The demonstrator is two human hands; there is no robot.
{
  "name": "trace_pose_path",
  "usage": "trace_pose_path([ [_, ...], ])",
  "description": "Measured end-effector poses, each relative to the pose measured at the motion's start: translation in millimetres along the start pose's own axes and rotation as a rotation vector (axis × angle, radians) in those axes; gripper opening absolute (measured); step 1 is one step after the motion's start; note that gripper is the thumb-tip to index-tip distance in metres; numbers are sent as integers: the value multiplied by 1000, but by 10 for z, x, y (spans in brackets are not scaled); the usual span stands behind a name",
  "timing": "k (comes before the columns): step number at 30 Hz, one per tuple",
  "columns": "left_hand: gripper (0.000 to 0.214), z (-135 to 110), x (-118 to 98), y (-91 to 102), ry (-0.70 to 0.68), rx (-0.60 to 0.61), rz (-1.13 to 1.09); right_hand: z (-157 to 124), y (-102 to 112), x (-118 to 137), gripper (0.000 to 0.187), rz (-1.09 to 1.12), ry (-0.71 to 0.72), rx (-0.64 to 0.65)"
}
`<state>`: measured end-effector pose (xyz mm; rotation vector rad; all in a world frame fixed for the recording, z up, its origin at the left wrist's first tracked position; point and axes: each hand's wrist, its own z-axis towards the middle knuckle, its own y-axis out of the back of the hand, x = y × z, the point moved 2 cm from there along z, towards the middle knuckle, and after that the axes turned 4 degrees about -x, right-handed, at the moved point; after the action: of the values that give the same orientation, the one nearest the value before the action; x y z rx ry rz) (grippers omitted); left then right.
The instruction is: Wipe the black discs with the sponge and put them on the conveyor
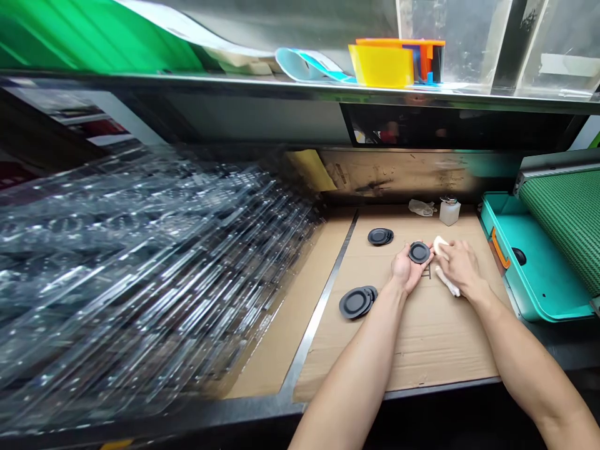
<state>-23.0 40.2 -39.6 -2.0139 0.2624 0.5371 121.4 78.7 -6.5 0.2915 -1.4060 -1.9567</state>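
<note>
My left hand (407,270) holds a round black disc (419,252) in its curled fingers, just above a cardboard sheet (422,337). My right hand (458,265) is closed on a white cloth (440,245), whose tip touches the disc's right edge. A short stack of black discs (358,302) lies on the cardboard left of my left wrist. Another small stack of discs (380,236) lies farther back.
A big pile of clear plastic trays (140,269) fills the left side. A small white bottle (449,210) and a crumpled wrapper (420,207) stand at the back. A teal tray (539,275) and a green conveyor belt (567,219) are on the right. Coloured bins (389,62) sit on the shelf above.
</note>
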Motion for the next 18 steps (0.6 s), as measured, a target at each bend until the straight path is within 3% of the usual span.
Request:
trace_pose_path([
  [4, 39, -23, -44, 2, 32, 5, -33, 38, 6, -233, 28, -40, -178, -62],
  [9, 36, -80, -108, -25, 79, 76, -182, 49, -80, -273, 33, -21, -232, 41],
  [18, 37, -126, -143, -75, 110, 126, -284, 60, -124, -303, 40, -29, -249, 39],
])
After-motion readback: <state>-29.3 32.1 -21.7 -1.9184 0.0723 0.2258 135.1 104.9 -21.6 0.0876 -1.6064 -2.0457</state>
